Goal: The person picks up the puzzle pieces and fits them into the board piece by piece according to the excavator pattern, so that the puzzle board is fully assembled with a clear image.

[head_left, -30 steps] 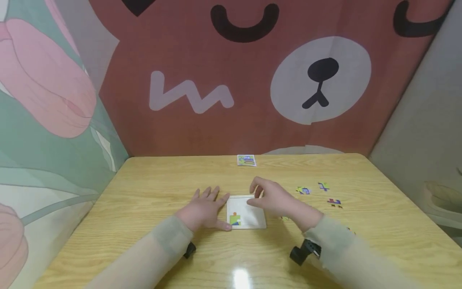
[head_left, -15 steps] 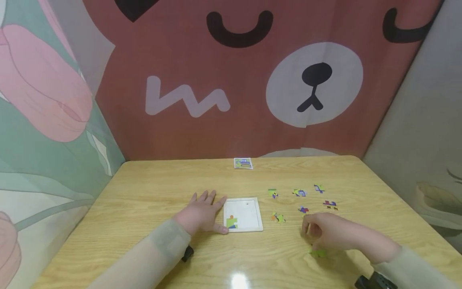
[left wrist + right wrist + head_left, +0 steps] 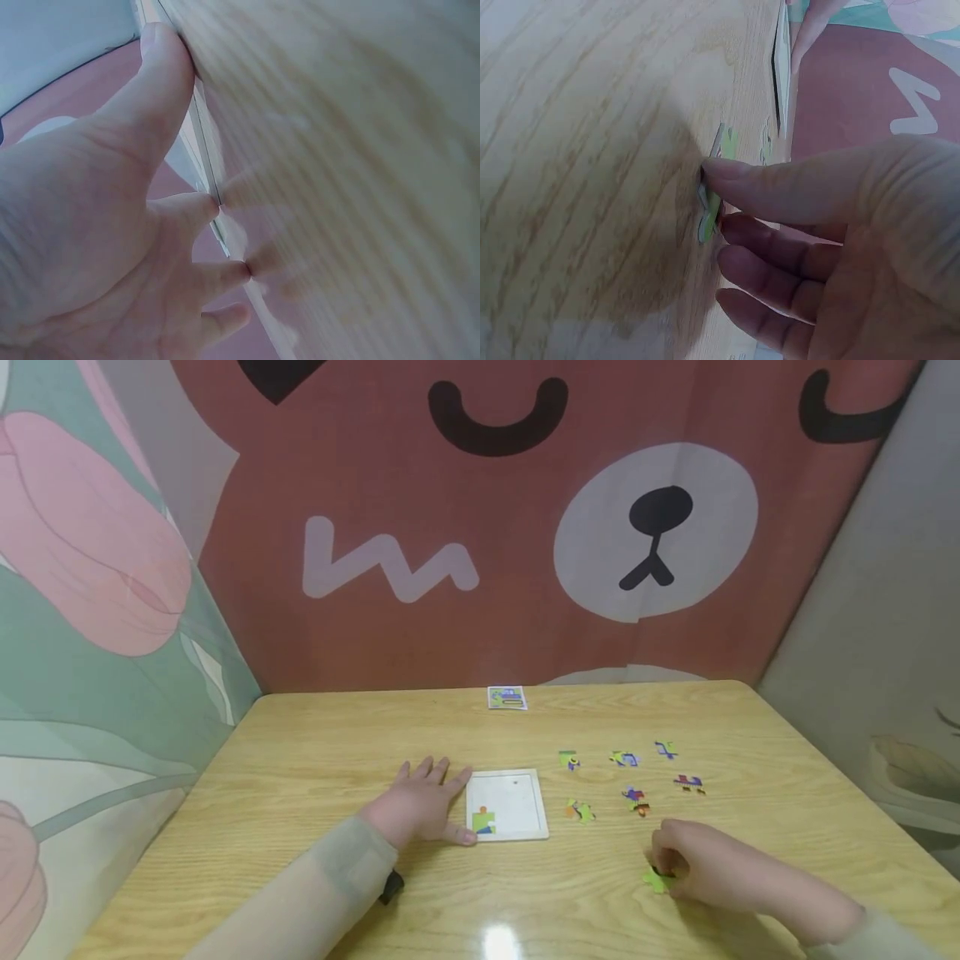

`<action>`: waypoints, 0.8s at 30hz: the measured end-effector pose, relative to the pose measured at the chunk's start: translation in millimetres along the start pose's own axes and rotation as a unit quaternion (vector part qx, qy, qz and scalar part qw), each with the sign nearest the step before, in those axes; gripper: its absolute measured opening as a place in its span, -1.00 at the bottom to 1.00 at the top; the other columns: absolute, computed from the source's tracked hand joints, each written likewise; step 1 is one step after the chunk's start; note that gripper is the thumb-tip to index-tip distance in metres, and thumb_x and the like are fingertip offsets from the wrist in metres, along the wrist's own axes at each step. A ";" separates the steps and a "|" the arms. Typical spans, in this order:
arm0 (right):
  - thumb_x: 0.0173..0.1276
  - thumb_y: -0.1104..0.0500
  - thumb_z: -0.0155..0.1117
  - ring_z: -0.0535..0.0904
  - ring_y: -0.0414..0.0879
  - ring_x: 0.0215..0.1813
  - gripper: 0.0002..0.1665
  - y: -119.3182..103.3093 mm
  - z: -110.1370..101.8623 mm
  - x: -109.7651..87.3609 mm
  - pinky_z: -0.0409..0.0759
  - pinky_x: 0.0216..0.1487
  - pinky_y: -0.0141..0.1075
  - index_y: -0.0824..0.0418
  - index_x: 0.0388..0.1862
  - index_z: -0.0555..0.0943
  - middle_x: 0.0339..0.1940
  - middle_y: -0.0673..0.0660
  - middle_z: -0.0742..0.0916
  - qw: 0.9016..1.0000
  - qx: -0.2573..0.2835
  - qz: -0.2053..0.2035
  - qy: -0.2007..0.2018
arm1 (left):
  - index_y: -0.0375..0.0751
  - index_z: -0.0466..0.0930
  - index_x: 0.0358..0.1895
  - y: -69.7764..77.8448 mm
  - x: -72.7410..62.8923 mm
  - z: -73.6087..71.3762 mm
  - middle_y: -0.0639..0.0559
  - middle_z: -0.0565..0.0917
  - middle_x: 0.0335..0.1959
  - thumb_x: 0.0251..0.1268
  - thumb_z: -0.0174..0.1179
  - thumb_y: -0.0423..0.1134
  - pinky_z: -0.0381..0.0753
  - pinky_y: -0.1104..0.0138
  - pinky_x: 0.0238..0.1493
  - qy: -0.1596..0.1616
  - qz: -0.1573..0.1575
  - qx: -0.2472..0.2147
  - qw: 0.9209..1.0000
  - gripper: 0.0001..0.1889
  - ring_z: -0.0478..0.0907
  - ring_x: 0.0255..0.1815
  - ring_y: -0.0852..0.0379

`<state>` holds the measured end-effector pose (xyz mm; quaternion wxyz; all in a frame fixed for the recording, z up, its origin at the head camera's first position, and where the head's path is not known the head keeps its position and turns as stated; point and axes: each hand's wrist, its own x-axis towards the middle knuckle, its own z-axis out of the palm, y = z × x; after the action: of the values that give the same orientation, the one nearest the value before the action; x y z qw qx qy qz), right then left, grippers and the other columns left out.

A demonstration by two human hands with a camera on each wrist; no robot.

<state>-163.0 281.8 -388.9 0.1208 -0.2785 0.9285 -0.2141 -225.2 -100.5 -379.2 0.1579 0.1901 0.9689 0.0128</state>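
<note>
A white puzzle tray [image 3: 507, 802] lies on the table, with one green puzzle piece [image 3: 483, 821] in its near left corner. Spread along the tray's left edge, my left hand [image 3: 420, 806] touches it with thumb and index finger; the left wrist view shows the same straight fingers [image 3: 172, 217]. At the right, my right hand [image 3: 708, 864] pinches a light green puzzle piece [image 3: 656, 880] close over the tabletop. Thumb and curled fingers meet at that piece [image 3: 712, 206] in the right wrist view, where it stands tilted.
Several loose puzzle pieces lie right of the tray, among them a green-and-orange one [image 3: 581, 812], a purple-and-red one [image 3: 635, 799] and a red one [image 3: 687, 782]. A small picture card [image 3: 507, 697] lies at the table's far edge, before a printed bear backdrop [image 3: 420, 635].
My right hand has gone from over the tray to the right and nearer, down to the light green piece, which it now pinches. The left hand stays at the tray's edge.
</note>
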 end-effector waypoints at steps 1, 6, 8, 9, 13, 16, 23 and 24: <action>-0.08 0.35 0.58 0.37 -0.27 -0.38 -0.53 -0.4 0.6 0.3 0.36 -0.40 -0.35 0.03 -0.41 0.44 -0.46 -0.11 0.48 1.000 0.007 0.000 0.000 | 0.08 -0.04 0.61 0.1 0.0 -0.2 -0.18 -0.02 0.59 0.06 0.19 0.44 -0.21 -0.15 0.47 0.000 0.000 -0.002 1.000 0.08 -0.16 0.57 -0.23; -0.09 0.34 0.60 0.43 -0.25 -0.34 -0.50 -4.2 3.0 2.2 0.41 -0.37 -0.33 0.00 -0.29 0.49 -0.42 -0.12 0.53 0.999 0.044 -0.002 0.007 | 0.08 -0.02 0.61 -0.3 -0.3 0.0 -0.19 0.00 0.58 0.05 0.20 0.43 -0.20 -0.16 0.47 0.003 0.000 -0.002 1.000 0.08 -0.15 0.57 -0.23; -0.07 0.30 0.61 0.42 -0.25 -0.33 -0.51 -5.8 4.0 3.2 0.40 -0.36 -0.34 -0.05 -0.29 0.50 -0.42 -0.12 0.53 0.999 0.040 -0.002 0.010 | 0.08 -0.02 0.61 -0.5 0.0 0.4 -0.19 -0.01 0.58 0.05 0.20 0.44 -0.20 -0.16 0.47 0.003 0.000 -0.001 1.000 0.08 -0.15 0.57 -0.23; -0.06 0.28 0.61 0.41 -0.25 -0.33 -0.52 -6.7 4.5 4.0 0.39 -0.37 -0.34 -0.07 -0.30 0.51 -0.42 -0.12 0.52 0.999 0.038 -0.003 0.010 | 0.08 -0.03 0.61 -0.3 -0.3 0.3 -0.19 -0.01 0.58 0.05 0.19 0.44 -0.19 -0.16 0.47 0.002 0.000 0.000 1.000 0.08 -0.16 0.57 -0.23; -0.05 0.27 0.62 0.40 -0.26 -0.33 -0.51 -9.8 6.3 7.8 0.37 -0.38 -0.36 -0.09 -0.35 0.47 -0.43 -0.13 0.49 0.999 0.025 -0.019 0.019 | 0.08 -0.03 0.61 0.3 -0.7 0.1 -0.19 -0.01 0.58 0.04 0.18 0.45 -0.19 -0.16 0.47 0.001 -0.001 0.002 1.000 0.09 -0.16 0.57 -0.22; -0.04 0.34 0.57 0.42 -0.27 -0.36 -0.53 -12.8 6.7 12.8 0.38 -0.41 -0.36 -0.06 -0.38 0.46 -0.47 -0.14 0.51 0.999 0.040 -0.026 0.020 | 0.08 -0.03 0.61 0.9 -0.5 -0.2 -0.20 -0.01 0.58 0.04 0.18 0.45 -0.20 -0.16 0.47 0.001 -0.003 0.002 1.000 0.09 -0.16 0.57 -0.22; 0.18 0.41 0.42 0.47 -0.23 -0.42 -0.69 -28.4 1.6 37.1 0.49 -0.45 -0.34 0.06 -0.39 0.52 -0.49 -0.08 0.58 0.991 0.134 -0.017 0.000 | 0.08 -0.03 0.61 -0.1 2.2 0.8 -0.20 -0.01 0.58 0.03 0.18 0.46 -0.20 -0.17 0.47 0.002 -0.005 0.005 1.000 0.10 -0.15 0.57 -0.23; 0.21 0.41 0.40 0.48 -0.21 -0.43 -0.73 -32.3 0.4 41.8 0.50 -0.46 -0.34 0.09 -0.38 0.53 -0.49 -0.05 0.59 0.988 0.152 -0.019 -0.003 | 0.09 -0.03 0.61 -0.3 2.4 1.1 -0.20 -0.01 0.58 0.03 0.18 0.47 -0.20 -0.17 0.47 0.003 -0.005 0.005 1.000 0.10 -0.15 0.57 -0.23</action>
<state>-181.9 233.5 -378.6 0.1599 -0.2754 0.8792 -0.3543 -227.1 -99.9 -381.0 0.1544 0.1859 0.9703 0.0074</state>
